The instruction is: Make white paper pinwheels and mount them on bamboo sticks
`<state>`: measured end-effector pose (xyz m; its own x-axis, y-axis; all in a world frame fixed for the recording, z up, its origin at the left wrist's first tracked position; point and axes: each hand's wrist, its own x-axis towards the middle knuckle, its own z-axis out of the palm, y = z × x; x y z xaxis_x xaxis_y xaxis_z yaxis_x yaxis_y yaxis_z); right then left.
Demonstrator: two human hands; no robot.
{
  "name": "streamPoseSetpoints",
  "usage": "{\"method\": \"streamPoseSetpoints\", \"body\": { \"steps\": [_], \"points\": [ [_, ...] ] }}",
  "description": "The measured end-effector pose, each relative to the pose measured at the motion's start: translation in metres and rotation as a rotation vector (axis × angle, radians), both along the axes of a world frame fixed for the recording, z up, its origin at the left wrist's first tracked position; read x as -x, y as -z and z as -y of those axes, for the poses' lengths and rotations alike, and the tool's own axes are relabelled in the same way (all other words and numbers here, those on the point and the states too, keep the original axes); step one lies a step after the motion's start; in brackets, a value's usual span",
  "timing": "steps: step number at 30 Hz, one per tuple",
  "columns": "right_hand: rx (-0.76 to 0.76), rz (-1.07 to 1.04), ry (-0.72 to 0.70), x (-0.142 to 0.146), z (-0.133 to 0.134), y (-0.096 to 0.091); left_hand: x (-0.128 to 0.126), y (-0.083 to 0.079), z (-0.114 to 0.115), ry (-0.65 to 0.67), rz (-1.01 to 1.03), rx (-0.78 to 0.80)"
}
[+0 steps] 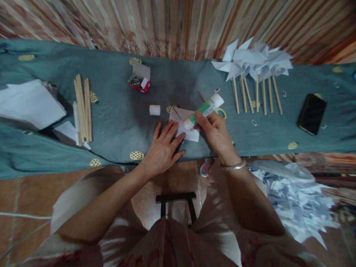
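Observation:
A small white piece of paper [191, 136] lies on the cloth in front of me, a slanting dark line at its upper left. My left hand [162, 148] rests flat with its fingers spread, the fingertips on the paper's left side. In my right hand [215, 131] is a green and white glue stick [205, 109], tilted, its lower left end at the paper. The white glue cap [155, 110] lies apart, to the left of the paper. Partly hidden behind the glue stick are scissors [221, 112] with a pale green handle.
Wooden sticks [86, 111] and stacked white paper [30, 104] lie at left. An open red box [140, 83] holds small metal pieces. Paper pinwheels [253, 63] on sticks and a black phone [312, 114] lie at right. A bag of folded paper [294, 200] stands below the table's right side.

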<state>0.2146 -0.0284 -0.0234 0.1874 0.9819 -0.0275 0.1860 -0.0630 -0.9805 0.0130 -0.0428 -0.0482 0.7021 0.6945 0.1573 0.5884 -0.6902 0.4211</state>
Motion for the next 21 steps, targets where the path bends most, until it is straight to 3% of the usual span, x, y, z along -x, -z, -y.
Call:
{"method": "streamPoseSetpoints", "body": {
  "steps": [5, 9, 14, 18, 21],
  "points": [
    [0.050, -0.458, 0.139, -0.009, -0.005, -0.004, 0.001, 0.000, 0.000, 0.011, 0.067, -0.001],
    [0.078, -0.645, 0.118, -0.015, -0.005, -0.011, 0.014, -0.007, -0.015, -0.002, 0.191, -0.103],
    [0.116, -0.687, 0.066, -0.015, -0.004, -0.015, 0.037, -0.007, -0.050, -0.260, 0.237, -0.178],
    [0.137, -0.692, 0.045, -0.007, -0.003, -0.015, 0.043, -0.001, -0.063, -0.276, 0.192, -0.016],
    [0.132, -0.666, 0.065, -0.001, -0.001, -0.016, 0.043, -0.002, -0.066, -0.335, 0.202, 0.020]
  ]
}}
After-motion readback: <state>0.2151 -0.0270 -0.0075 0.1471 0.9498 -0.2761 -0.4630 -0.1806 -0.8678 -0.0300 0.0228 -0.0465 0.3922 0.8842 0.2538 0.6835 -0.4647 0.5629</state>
